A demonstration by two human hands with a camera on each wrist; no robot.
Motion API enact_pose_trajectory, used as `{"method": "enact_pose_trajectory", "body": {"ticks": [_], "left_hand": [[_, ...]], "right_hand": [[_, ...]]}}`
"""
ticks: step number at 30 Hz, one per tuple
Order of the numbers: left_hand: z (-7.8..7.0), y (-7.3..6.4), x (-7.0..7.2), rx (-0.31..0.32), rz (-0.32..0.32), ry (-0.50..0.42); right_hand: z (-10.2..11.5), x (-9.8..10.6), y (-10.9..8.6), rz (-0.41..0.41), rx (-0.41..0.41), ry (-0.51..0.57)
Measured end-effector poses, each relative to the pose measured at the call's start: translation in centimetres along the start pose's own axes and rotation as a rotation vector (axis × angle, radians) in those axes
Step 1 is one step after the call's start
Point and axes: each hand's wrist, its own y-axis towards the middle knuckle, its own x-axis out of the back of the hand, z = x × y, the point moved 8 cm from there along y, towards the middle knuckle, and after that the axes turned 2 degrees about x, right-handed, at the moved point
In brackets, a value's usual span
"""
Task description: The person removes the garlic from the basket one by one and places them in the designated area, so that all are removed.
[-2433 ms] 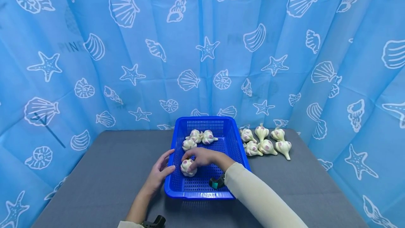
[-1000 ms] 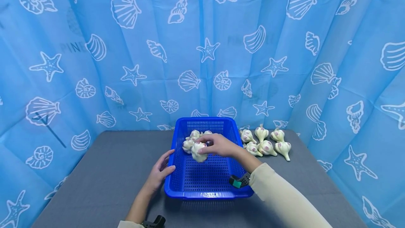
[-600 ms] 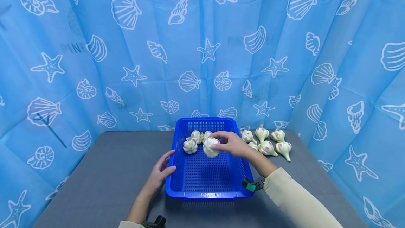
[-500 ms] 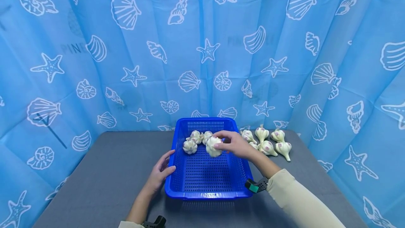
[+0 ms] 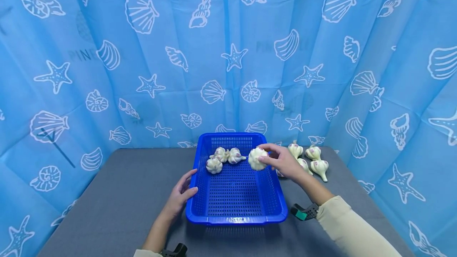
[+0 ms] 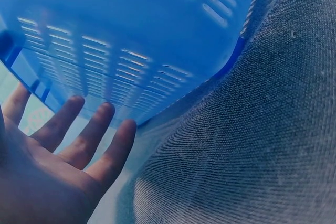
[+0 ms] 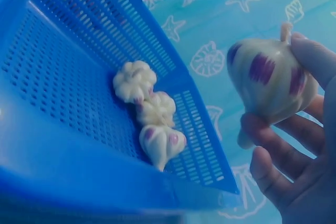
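Note:
My right hand (image 5: pixel 285 163) pinches a garlic bulb (image 5: pixel 257 159) between thumb and fingers, above the right side of the blue plastic basket (image 5: pixel 237 220). In the right wrist view this bulb (image 7: pixel 268 80), pale with purple patches, hangs clear of the basket wall. Three other garlic bulbs (image 5: pixel 214 165) lie together at the back left inside the basket. My left hand (image 5: pixel 175 199) rests against the basket's left side, thumb at the rim. The left wrist view has its fingers (image 6: pixel 86 142) fairly straight, spread along the perforated outer wall.
Right of the basket, several more garlic bulbs (image 5: pixel 319 166) lie grouped on the grey cloth-covered table (image 5: pixel 135 193), some hidden behind my right hand. A blue curtain (image 5: pixel 143 70) with white shell prints hangs behind and at both sides.
My right hand has lifted the garlic bulb from the basket's left part and carried it rightward, toward the right rim. The left hand and basket have stayed put.

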Motion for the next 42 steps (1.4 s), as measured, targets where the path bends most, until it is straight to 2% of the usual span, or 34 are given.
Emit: {"method": "enact_pose_trajectory", "body": {"ticks": [7,10,15,18,24,27,35,42], "left_hand": [[0.0,0.0,0.0,0.000,-0.001,0.014],[0.0,-0.1,0.1,0.003,-0.001,0.013],[0.0,-0.1,0.1,-0.005,0.005,0.001],[0.0,-0.1,0.1,-0.006,0.003,0.002],[0.2,0.0,0.1,-0.001,-0.002,0.044],[0.2,0.0,0.1,0.007,-0.007,0.063],[0.2,0.0,0.1,0.006,0.007,0.050],[0.2,0.0,0.0,0.013,-0.002,0.040]], "right_hand": [[0.5,2.2,-1.0,-0.133,0.067,-0.011],[1.5,3.0,-1.6,-0.193,0.091,-0.045],[2.2,4.2,-2.7,-0.298,0.060,-0.090],[0.7,5.0,-3.1,-0.340,0.030,-0.089],[-3.7,6.2,-4.0,-0.411,-0.027,-0.169],[-4.9,6.2,-4.7,-0.424,-0.074,-0.200],[-7.3,5.7,-6.2,-0.385,-0.204,-0.216],[-9.2,5.7,-7.3,-0.358,-0.256,-0.318]]}}
